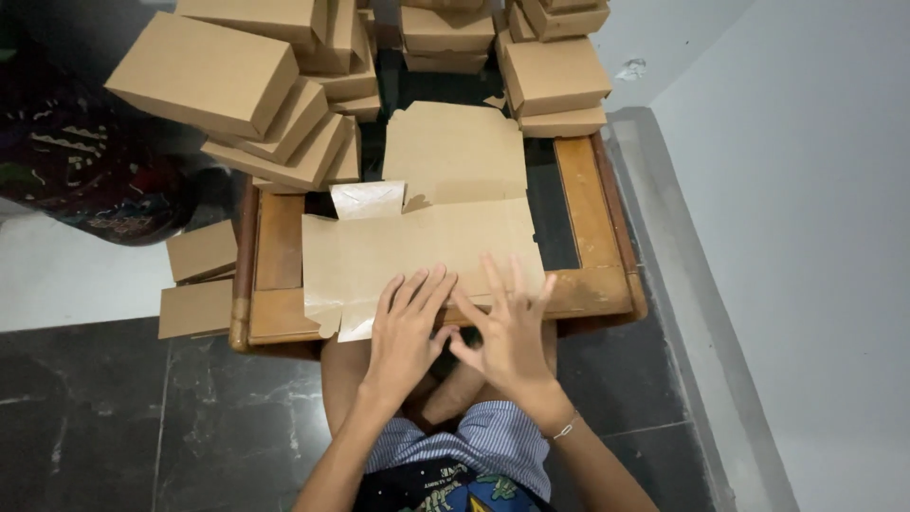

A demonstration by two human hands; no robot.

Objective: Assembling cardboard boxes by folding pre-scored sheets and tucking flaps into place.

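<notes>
A flat, unfolded brown cardboard box blank (417, 237) lies on a small wooden table (583, 204), with one flap raised at the back. My left hand (406, 332) presses flat on the blank's near edge, fingers spread. Beside it, my right hand (507, 327) also lies flat on the near edge with fingers apart, its thumb close to the left hand. Neither hand grips anything.
Stacks of folded brown boxes (256, 85) fill the back of the table, with more at the back right (555, 81). Flat cardboard pieces (199, 280) lean at the table's left. A white wall (806, 237) rises on the right. Patterned dark cloth (85, 161) is at far left.
</notes>
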